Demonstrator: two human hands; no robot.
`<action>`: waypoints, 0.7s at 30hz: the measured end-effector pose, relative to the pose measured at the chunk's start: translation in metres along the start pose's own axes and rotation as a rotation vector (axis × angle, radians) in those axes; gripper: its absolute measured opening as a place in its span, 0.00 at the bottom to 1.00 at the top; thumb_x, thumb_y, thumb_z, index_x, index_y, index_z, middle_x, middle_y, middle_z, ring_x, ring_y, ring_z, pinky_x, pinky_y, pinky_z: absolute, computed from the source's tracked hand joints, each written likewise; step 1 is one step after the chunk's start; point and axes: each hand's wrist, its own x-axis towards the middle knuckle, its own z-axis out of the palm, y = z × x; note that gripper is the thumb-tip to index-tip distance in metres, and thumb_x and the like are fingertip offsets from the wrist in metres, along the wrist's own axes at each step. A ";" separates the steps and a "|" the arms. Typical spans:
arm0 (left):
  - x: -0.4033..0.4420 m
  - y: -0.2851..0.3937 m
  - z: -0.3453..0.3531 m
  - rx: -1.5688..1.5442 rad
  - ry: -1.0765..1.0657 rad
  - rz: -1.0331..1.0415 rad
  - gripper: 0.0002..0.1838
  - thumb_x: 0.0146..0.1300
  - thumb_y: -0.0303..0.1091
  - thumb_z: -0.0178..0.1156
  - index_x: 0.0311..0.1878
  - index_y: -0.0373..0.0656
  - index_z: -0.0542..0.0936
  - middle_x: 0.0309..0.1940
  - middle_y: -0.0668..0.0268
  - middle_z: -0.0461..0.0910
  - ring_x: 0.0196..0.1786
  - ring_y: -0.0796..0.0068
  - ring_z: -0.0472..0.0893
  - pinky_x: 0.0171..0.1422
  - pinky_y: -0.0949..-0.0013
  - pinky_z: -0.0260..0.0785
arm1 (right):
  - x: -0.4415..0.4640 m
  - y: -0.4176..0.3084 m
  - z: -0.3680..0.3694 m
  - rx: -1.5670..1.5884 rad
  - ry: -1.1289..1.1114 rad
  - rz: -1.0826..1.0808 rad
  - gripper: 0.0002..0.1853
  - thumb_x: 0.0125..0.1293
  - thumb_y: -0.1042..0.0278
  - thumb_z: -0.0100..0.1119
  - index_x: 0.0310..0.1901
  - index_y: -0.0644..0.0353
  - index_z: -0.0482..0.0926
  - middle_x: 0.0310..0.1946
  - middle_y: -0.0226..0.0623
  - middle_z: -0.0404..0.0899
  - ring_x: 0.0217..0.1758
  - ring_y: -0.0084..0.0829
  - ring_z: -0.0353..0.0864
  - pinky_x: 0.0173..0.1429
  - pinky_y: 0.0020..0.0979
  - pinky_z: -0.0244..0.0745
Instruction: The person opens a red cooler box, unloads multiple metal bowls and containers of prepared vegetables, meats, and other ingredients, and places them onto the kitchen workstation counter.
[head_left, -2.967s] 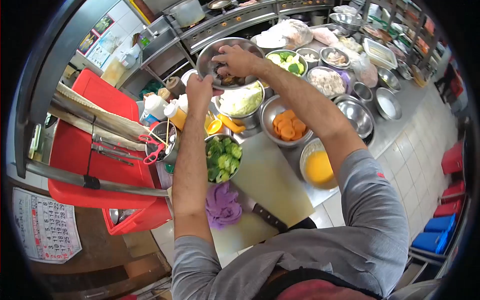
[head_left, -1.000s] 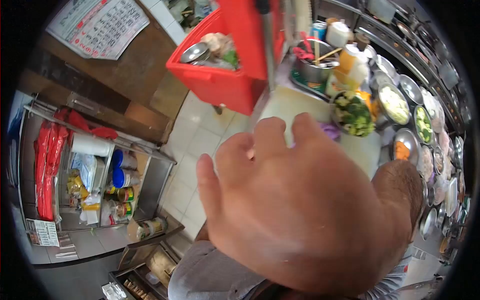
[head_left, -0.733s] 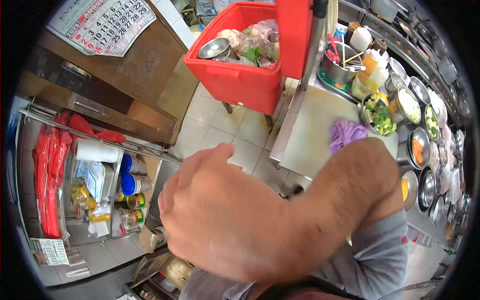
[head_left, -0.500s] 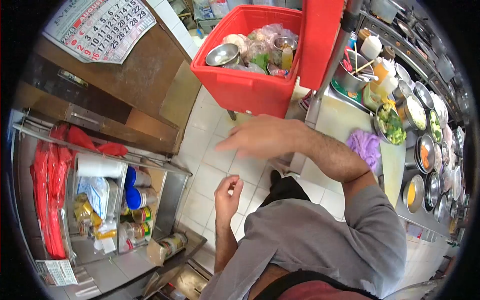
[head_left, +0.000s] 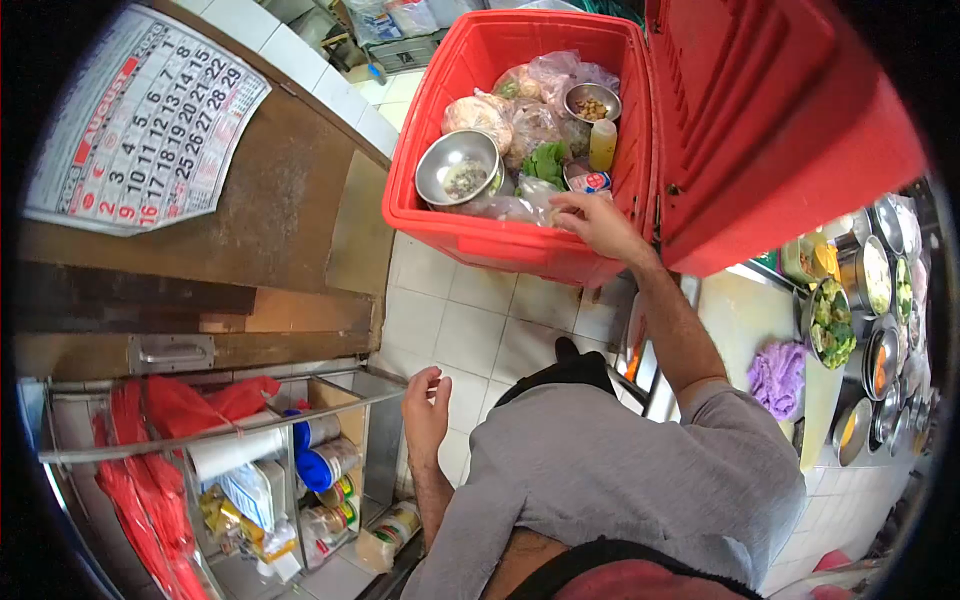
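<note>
My right hand [head_left: 598,226] reaches over the near rim of an open red cooler box [head_left: 560,258], fingers apart over plastic bags [head_left: 512,208], holding nothing I can see. Low at centre, my left hand [head_left: 427,408] hangs in the air, fingers loosely curled and apart, with nothing in it. Inside the box are a steel bowl [head_left: 458,168] at the left, a small bowl of brown pieces [head_left: 592,103], a bottle of yellow liquid [head_left: 602,145], leafy greens [head_left: 545,163] and several bagged foods.
The raised red lid [head_left: 770,130] leans at the right. Beyond it stands a counter with a purple cloth [head_left: 777,380], a bowl of broccoli [head_left: 832,325] and several steel bowls. At the lower left is a shelf with jars [head_left: 328,464] and red plastic [head_left: 150,480]. A calendar [head_left: 150,120] hangs upper left.
The view has turned from the counter to the cooler box, which now appears nearer. My right hand has moved from the steel bowl to above the box's contents; the steel bowl is no longer held.
</note>
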 end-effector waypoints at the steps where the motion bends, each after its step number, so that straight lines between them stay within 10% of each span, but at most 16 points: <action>1: 0.017 -0.003 -0.002 -0.001 -0.010 0.005 0.11 0.57 0.30 0.58 0.42 0.34 0.75 0.40 0.57 0.76 0.38 0.68 0.78 0.40 0.70 0.72 | 0.012 0.001 0.005 -0.003 0.007 0.008 0.16 0.60 0.71 0.53 0.49 0.67 0.73 0.33 0.35 0.78 0.34 0.25 0.77 0.39 0.26 0.73; 9: 0.143 -0.062 -0.038 -0.039 -0.090 0.076 0.11 0.57 0.30 0.57 0.42 0.36 0.75 0.40 0.58 0.75 0.39 0.69 0.77 0.41 0.70 0.72 | 0.099 0.015 0.042 0.236 0.364 0.252 0.14 0.58 0.69 0.56 0.44 0.66 0.76 0.26 0.35 0.78 0.25 0.21 0.75 0.30 0.24 0.71; 21: 0.350 -0.132 -0.164 -0.044 -0.263 0.227 0.12 0.57 0.30 0.57 0.43 0.35 0.75 0.41 0.58 0.75 0.41 0.68 0.77 0.43 0.70 0.71 | 0.303 -0.019 0.112 -0.488 0.439 0.302 0.21 0.48 0.61 0.60 0.43 0.65 0.77 0.33 0.50 0.79 0.38 0.42 0.80 0.44 0.35 0.73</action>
